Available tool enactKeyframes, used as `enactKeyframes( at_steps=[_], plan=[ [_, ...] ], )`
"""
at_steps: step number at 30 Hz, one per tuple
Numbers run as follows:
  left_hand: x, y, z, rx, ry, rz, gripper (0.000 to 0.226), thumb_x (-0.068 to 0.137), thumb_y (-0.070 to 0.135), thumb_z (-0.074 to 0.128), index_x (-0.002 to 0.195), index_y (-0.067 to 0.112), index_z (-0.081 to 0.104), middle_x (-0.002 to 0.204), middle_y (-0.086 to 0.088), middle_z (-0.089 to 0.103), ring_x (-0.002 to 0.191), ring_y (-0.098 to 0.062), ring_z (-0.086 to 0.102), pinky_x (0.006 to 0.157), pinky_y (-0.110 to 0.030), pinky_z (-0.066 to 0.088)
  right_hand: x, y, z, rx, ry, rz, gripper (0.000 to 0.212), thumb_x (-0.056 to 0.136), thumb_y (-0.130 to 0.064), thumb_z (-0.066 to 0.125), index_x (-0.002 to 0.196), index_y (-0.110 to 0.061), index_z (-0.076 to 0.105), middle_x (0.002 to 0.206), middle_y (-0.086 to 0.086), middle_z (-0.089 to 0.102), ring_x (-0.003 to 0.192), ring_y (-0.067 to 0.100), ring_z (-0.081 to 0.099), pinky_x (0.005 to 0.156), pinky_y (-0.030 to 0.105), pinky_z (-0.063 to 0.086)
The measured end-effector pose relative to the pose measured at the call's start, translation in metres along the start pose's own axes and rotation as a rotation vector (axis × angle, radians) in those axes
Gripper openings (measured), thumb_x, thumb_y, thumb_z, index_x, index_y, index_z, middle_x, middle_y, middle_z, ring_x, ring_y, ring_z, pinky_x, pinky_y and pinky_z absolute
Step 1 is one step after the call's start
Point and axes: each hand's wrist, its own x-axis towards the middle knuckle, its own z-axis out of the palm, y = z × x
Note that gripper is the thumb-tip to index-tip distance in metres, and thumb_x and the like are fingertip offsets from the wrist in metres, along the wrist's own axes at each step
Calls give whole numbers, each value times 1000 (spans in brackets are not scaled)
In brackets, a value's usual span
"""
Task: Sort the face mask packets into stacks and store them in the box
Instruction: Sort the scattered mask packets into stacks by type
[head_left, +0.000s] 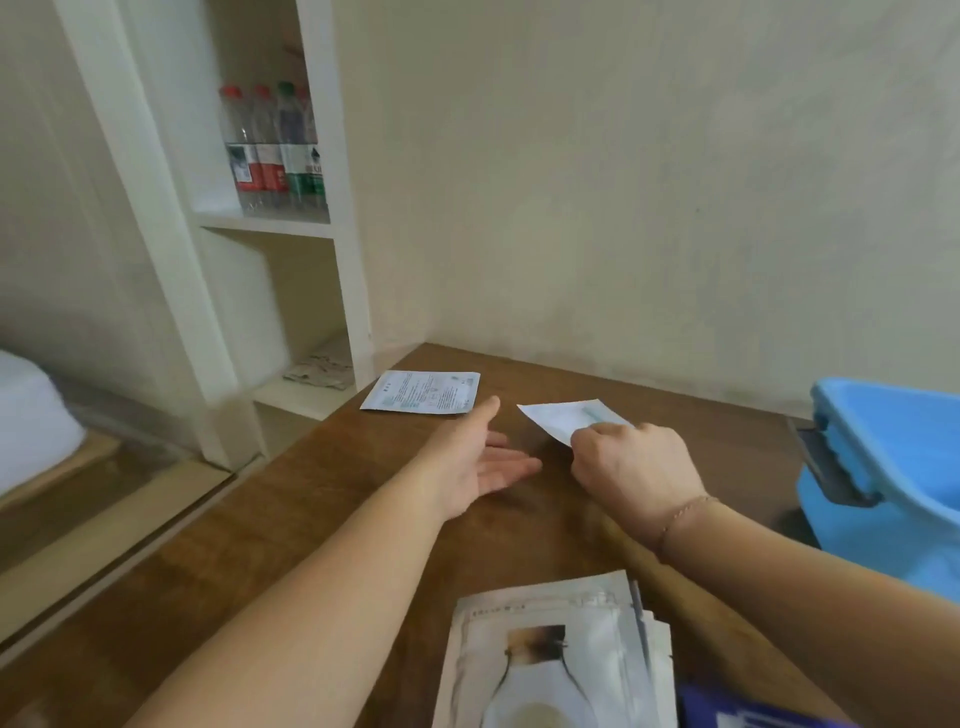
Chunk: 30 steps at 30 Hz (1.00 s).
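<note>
**Operator:** Packets first. State where they lie in the head view.

**Technician:** One flat packet (422, 392) lies printed side up at the far left corner of the counter (291, 519). A second, the held packet (569, 415), is off the surface, just right of the first and apart from it. An unsorted pile (558, 654) sits at the near edge, its sheets fanned slightly at the right side. The blue box (893, 467) stands at the far right, well apart from all three.

**Operator:** State of the hands?

**Technician:** The right hand (631, 465) pinches the held packet by its near corner, fingers curled. The left hand (480, 462) has nothing in it, fingers straight, palm turned inward, near the flat packet but not touching it.

**Operator:** Handling properties?

**Technician:** Judged from appearance: light, thin, flexible foil sachets, probably slick, so stacked ones are likely to slide. The held packet stays fairly flat from a corner pinch, which suggests moderate stiffness. For lifting a stack, grip a long edge with thumb above and fingers below; square the edges against the counter before transfer to the box.
</note>
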Motion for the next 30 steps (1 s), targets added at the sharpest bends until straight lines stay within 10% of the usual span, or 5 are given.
enactKeyframes(
  at_steps=[8, 15, 19, 26, 30],
  plan=[
    [-5, -3, -4, 71, -20, -46, 34, 92, 3, 62, 125, 6, 54, 104, -15, 73, 85, -25, 74, 53, -30, 58, -23, -2, 10, 164, 201, -384, 10, 79, -27, 67, 71, -21, 63, 68, -2, 67, 48, 22, 61, 35, 26, 36],
    [-58, -3, -20, -108, 4, 113, 26, 94, 0, 59, 112, 18, 60, 109, -8, 73, 94, -21, 73, 64, -31, 59, -24, -8, -33, 1302, -107, 666, 36, 94, -45, 54, 118, -18, 56, 107, -2, 64, 91, 13, 63, 76, 28, 57],
    [-114, -10, -22, -62, -99, 193, 26, 94, 2, 60, 114, 18, 64, 105, -7, 75, 92, -21, 74, 65, -30, 59, -26, -2, -42, 1973, -252, 727, 45, 95, -28, 59, 132, -6, 48, 115, 12, 66, 96, 29, 70, 75, 41, 60],
    [-209, -40, 20, 284, -141, 632, 69, 67, 5, 85, 129, 18, 57, 102, -2, 75, 84, -13, 71, 64, -20, 55, -94, 33, -108, 1964, -100, 561, 46, 84, 2, 66, 126, 8, 51, 118, 26, 63, 101, 39, 65, 84, 54, 55],
    [-263, -62, 84, 544, -252, 825, 58, 50, 37, 95, 103, 30, 73, 93, 6, 76, 81, -7, 70, 75, -16, 53, -182, 116, -162, 1827, 12, 514, 29, 85, 2, 65, 113, -3, 61, 93, 11, 70, 77, 20, 69, 61, 32, 58]
  ],
)
